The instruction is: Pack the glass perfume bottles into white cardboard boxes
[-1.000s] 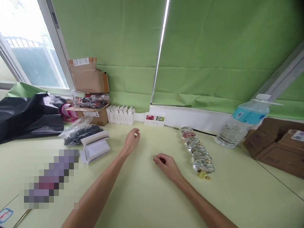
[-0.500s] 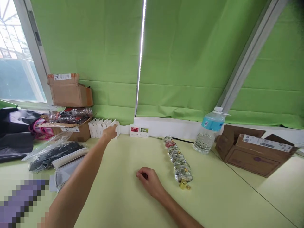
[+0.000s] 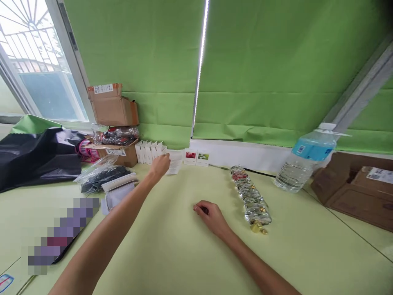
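A green blind (image 3: 260,61) fills most of the background, split by a bright upright gap. Below it spreads the pale bench (image 3: 166,254). A window (image 3: 37,57) shows at upper left, above a dark sheet (image 3: 39,159). At the far right lies an open cardboard box (image 3: 362,200); a tilted-looking water bottle (image 3: 303,164) with a blue label stands just beside it. At back left, a brown carton (image 3: 109,106) sits above an open carton (image 3: 127,155) filled with clear-wrapped goods. A blurred-out object (image 3: 61,237) lies at the near left, and behind it a clear bag (image 3: 102,180) with something dark inside. A shiny silver strip (image 3: 250,194) with gold bits lies right of the hands.

The right hand (image 3: 211,217) is over the middle of the bench, fingers curled in toward the thumb. The left hand (image 3: 159,167) reaches farther forward, its fingers pinching the left edge of a white printed piece (image 3: 174,163); whether that is a box or a sheet, I cannot tell. It is between a row of white boxes (image 3: 151,151) and two small picture cards (image 3: 196,158) near the wall.
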The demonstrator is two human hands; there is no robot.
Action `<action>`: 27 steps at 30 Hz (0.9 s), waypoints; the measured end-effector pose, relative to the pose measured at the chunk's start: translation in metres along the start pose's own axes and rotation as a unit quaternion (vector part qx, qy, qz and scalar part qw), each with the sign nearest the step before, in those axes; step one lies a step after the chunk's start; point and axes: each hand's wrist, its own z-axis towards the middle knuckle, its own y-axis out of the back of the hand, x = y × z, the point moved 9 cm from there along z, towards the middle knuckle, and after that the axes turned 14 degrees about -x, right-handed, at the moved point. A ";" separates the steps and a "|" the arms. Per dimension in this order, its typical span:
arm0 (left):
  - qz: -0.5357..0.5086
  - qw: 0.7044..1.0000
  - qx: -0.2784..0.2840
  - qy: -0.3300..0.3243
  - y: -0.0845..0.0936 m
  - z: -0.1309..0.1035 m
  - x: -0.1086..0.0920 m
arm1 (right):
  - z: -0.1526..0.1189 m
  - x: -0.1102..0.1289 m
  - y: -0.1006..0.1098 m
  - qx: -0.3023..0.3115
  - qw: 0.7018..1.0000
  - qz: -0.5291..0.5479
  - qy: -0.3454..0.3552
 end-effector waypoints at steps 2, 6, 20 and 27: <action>-0.016 1.000 -0.010 -0.011 0.012 -0.017 -0.011 | 0.001 -0.001 0.002 -0.012 1.000 0.021 -0.010; -0.058 0.997 -0.023 -0.034 0.036 -0.062 -0.034 | 0.004 -0.008 0.018 -0.098 0.991 0.076 -0.050; -0.273 0.960 -0.038 -0.047 0.064 -0.134 -0.051 | 0.003 -0.012 0.011 -0.051 0.991 0.101 -0.066; -0.079 0.994 -0.056 -0.044 0.078 -0.111 0.017 | 0.006 -0.022 0.010 -0.042 0.995 0.061 -0.060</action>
